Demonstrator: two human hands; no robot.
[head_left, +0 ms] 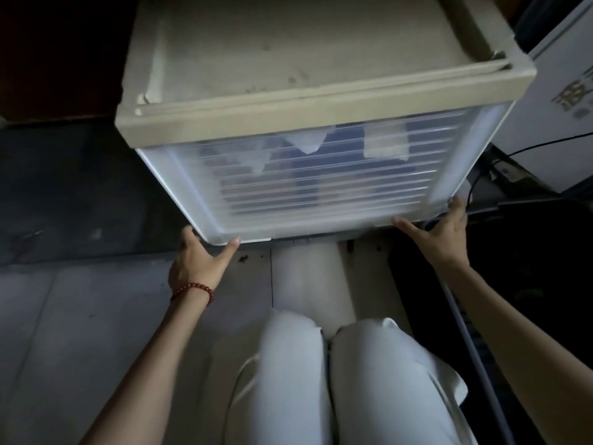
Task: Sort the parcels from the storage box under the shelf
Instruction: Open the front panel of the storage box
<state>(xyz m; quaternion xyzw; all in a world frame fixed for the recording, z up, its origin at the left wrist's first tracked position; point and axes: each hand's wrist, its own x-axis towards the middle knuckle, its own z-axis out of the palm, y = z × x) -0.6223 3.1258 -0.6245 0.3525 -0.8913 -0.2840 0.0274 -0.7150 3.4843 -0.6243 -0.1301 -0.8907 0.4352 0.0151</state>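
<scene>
At the six o'clock edge of the storage box (321,187), the fingers of both hands clasp its two lower front corners. The left hand (195,261) sits at the seven o'clock corner: its thumb lies flat along the bottom front edge, spread wide from the fingers, which pass round the corner onto the side wall, where their tips are hidden. The right hand (442,232) takes the five o'clock corner the same way, thumb stretched along the bottom edge toward nine o'clock and fingers reaching up against the corner post at twelve o'clock of the palm. A red bead bracelet (195,289) circles the left wrist.

The box fills the upper middle of the view. It has a dusty beige lid (305,53) and a ribbed translucent front, through which the parcels (385,144) show as blurred pale shapes against something dark blue. It is tilted, and its base is near the grey floor (64,316); whether it touches cannot be told.

At six o'clock are the person's knees in white trousers (295,364). At two o'clock stands a white carton (558,101) with print on it, a black cable (481,175) trailing just below.
</scene>
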